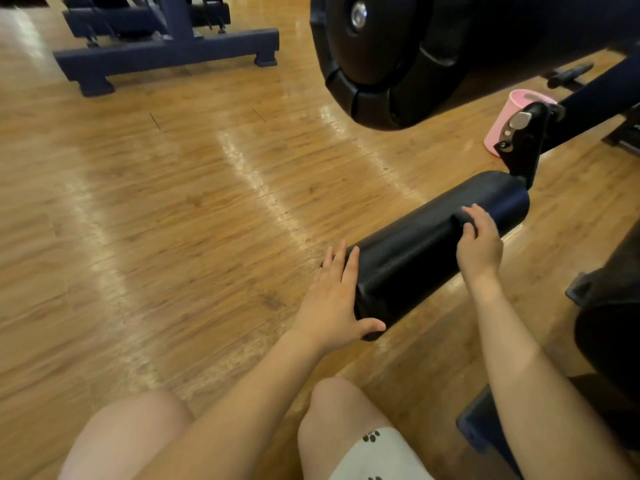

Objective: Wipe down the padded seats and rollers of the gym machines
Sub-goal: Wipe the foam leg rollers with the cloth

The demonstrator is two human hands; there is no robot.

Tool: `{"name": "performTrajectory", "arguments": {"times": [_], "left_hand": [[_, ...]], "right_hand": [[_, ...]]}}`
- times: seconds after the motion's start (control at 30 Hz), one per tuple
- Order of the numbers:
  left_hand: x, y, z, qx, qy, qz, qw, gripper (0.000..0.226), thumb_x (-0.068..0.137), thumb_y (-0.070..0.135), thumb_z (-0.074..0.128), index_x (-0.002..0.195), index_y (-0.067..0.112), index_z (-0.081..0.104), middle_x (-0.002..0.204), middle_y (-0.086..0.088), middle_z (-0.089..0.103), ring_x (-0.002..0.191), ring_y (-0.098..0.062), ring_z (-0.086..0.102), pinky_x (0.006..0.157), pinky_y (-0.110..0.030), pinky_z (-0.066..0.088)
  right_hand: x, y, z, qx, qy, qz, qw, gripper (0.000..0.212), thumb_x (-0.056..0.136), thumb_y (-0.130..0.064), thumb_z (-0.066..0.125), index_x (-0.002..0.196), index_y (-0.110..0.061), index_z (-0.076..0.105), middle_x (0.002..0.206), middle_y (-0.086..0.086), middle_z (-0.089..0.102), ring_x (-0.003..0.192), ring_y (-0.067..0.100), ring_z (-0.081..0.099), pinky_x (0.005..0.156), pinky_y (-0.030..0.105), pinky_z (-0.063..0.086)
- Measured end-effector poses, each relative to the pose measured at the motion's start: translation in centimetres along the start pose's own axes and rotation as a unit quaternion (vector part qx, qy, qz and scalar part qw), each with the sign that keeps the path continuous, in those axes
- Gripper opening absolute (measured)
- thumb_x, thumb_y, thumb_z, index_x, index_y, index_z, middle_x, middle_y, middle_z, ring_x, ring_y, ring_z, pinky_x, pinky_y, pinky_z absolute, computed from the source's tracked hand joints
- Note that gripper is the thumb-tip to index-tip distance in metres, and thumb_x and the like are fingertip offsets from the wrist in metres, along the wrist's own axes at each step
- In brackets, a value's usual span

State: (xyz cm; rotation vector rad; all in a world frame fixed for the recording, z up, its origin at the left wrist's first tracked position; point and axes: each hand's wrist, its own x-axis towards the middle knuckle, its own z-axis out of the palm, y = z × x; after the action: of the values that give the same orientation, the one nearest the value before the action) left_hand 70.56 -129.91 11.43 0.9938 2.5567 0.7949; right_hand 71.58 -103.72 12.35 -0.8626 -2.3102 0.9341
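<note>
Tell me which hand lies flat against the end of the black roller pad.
The left hand: straight fingers lie against the near end of the roller pad. The right hand curls over the pad's top, farther along.

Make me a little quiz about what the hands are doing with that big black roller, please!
1. True or false: the left hand lies flat against the end of the black roller.
2. What is the right hand holding on top of the roller? A) a dark cloth B) a spray bottle C) nothing that can be made out
3. What colour is the cup standing on the wooden floor behind the roller?

Key:
1. True, its fingers are straight.
2. C. The curled fingers rest on the roller; no cloth shows against the dark pad.
3. Pink.
</note>
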Motion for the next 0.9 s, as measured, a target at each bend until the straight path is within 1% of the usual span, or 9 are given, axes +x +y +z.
{"name": "performTrajectory", "arguments": {"times": [0.13,0.27,0.4,0.47,0.57,0.63,0.7,0.77,0.9], "left_hand": [[0.2,0.0,-0.1,0.01,-0.004,0.008,1.0,0.115,0.075,0.058,0.068,0.15,0.017,-0.009,0.157,-0.001,-0.019,0.142,-0.018,-0.022,0.119,-0.038,0.001],[0.4,0.1,-0.1,0.015,-0.007,0.004,1.0,0.117,0.075,0.058,0.068,0.15,0.014,-0.01,0.157,-0.002,-0.019,0.141,-0.018,-0.024,0.119,-0.036,-0.002],[0.3,0.1,-0.2,0.011,-0.005,-0.002,1.0,0.122,0.073,0.06,0.068,0.148,0.013,-0.016,0.156,-0.002,-0.021,0.142,-0.017,-0.023,0.119,-0.035,-0.002],[0.1,0.2,-0.2,0.015,-0.001,-0.007,1.0,0.125,0.072,0.061,0.069,0.147,0.013,-0.02,0.155,-0.003,-0.024,0.142,-0.017,-0.023,0.119,-0.036,-0.002],[0.1,0.2,-0.3,0.008,0.004,-0.036,0.999,0.133,0.067,0.063,0.071,0.145,0.012,-0.024,0.153,-0.004,-0.028,0.142,-0.017,-0.023,0.119,-0.036,-0.002],[0.0,0.0,-0.3,-0.006,0.007,-0.065,0.998,0.14,0.061,0.068,0.072,0.145,0.01,-0.024,0.153,-0.006,-0.029,0.142,-0.018,-0.023,0.119,-0.036,-0.001],[-0.1,-0.1,-0.3,-0.017,0.003,-0.079,0.997,0.142,0.059,0.071,0.071,0.145,0.008,-0.023,0.153,-0.006,-0.027,0.142,-0.019,-0.022,0.119,-0.038,0.0],[-0.1,-0.3,0.0,-0.012,0.002,-0.07,0.997,0.134,0.066,0.069,0.067,0.145,0.005,-0.02,0.154,-0.008,-0.025,0.142,-0.021,-0.021,0.119,-0.038,0.0],[-0.2,-0.7,0.3,0.009,0.009,-0.05,0.999,0.108,0.084,0.053,0.057,0.147,0.004,-0.016,0.155,-0.011,-0.022,0.144,-0.022,-0.018,0.119,-0.036,0.0]], "right_hand": [[-4.2,-2.2,1.9,-0.034,-0.037,-0.051,0.997,0.036,0.096,-0.005,0.04,0.129,-0.012,0.053,0.143,0.003,0.043,0.138,0.018,0.026,0.114,0.034,0.019],[-10.6,-4.5,4.1,-0.051,-0.045,-0.14,0.988,0.034,0.092,-0.003,0.047,0.123,-0.011,0.059,0.134,0.003,0.052,0.135,0.022,0.034,0.112,0.044,0.024],[-8.7,-4.0,3.1,-0.072,-0.093,-0.198,0.973,0.032,0.091,-0.006,0.048,0.12,-0.011,0.061,0.13,0.004,0.056,0.13,0.023,0.04,0.109,0.043,0.03],[-5.3,-3.8,2.4,-0.085,-0.107,-0.179,0.974,0.032,0.091,-0.006,0.05,0.121,-0.011,0.061,0.131,0.005,0.056,0.13,0.022,0.04,0.109,0.038,0.031],[-2.2,-5.0,2.0,-0.113,-0.092,-0.091,0.985,0.03,0.092,-0.01,0.05,0.12,-0.012,0.061,0.129,0.007,0.056,0.127,0.022,0.043,0.106,0.036,0.034],[-3.3,-6.3,2.7,-0.141,-0.092,-0.1,0.981,0.029,0.091,-0.012,0.051,0.117,-0.013,0.063,0.125,0.005,0.059,0.122,0.022,0.047,0.105,0.038,0.036],[-6.5,-7.6,3.8,-0.149,-0.105,-0.162,0.97,0.028,0.089,-0.012,0.052,0.113,-0.016,0.066,0.118,0.001,0.063,0.116,0.019,0.051,0.101,0.035,0.036],[-10.4,-8.3,4.7,-0.138,-0.12,-0.223,0.958,0.028,0.089,-0.011,0.052,0.113,-0.016,0.066,0.118,-0.001,0.064,0.117,0.018,0.051,0.104,0.034,0.032],[-14.8,-7.0,4.7,-0.064,-0.133,-0.244,0.959,0.036,0.092,-0.015,0.043,0.124,-0.015,0.059,0.132,-0.001,0.055,0.132,0.016,0.037,0.111,0.034,0.017]]}}
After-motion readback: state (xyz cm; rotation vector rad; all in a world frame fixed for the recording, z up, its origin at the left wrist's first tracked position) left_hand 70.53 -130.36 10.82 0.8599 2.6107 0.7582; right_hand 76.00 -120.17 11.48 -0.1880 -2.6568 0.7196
